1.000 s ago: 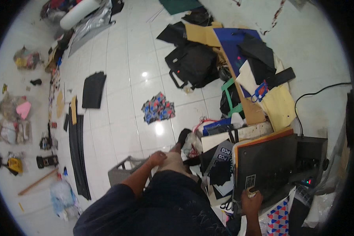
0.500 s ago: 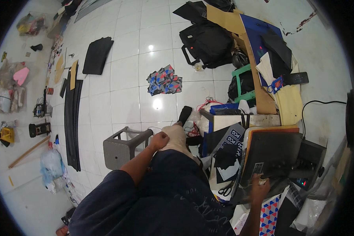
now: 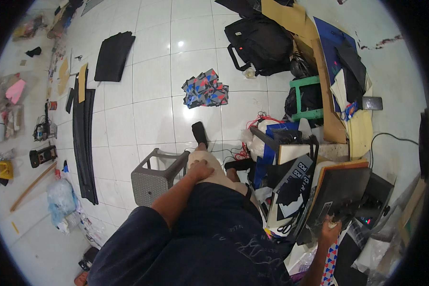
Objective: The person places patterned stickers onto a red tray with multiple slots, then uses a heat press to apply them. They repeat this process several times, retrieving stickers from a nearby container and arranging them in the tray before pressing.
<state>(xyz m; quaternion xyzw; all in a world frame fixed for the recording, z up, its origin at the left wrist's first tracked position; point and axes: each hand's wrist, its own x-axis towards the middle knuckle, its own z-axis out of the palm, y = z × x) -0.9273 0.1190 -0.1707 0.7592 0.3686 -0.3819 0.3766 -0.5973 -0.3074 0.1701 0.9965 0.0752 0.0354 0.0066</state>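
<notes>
My left hand (image 3: 201, 170) lies on the thigh of my beige trousers (image 3: 213, 165), fingers apart and holding nothing. At the right, my right hand (image 3: 330, 229) is closed at the near edge of a dark flat panel (image 3: 342, 190). Something small and pale shows between its fingers, too unclear to name. Behind the panel stands a dark control box (image 3: 374, 209) with a small lit red display. Beside my right forearm is a sheet patterned in red, blue and white (image 3: 330, 264). Black-handled scissors (image 3: 284, 229) lie left of the panel, near black and grey printed pieces (image 3: 291, 190).
A grey plastic stool (image 3: 152, 178) stands left of my leg. Patterned cut pieces (image 3: 206, 89) lie heaped on the tiled floor. Farther off are a black bag (image 3: 262, 45), a green stool (image 3: 306, 97), folded black material (image 3: 114, 57) and long black strips (image 3: 83, 143).
My view has shifted, and my foot has moved left. My left hand's fingers have spread on the thigh. The dark panel sits more tilted, with my right hand still at its edge.
</notes>
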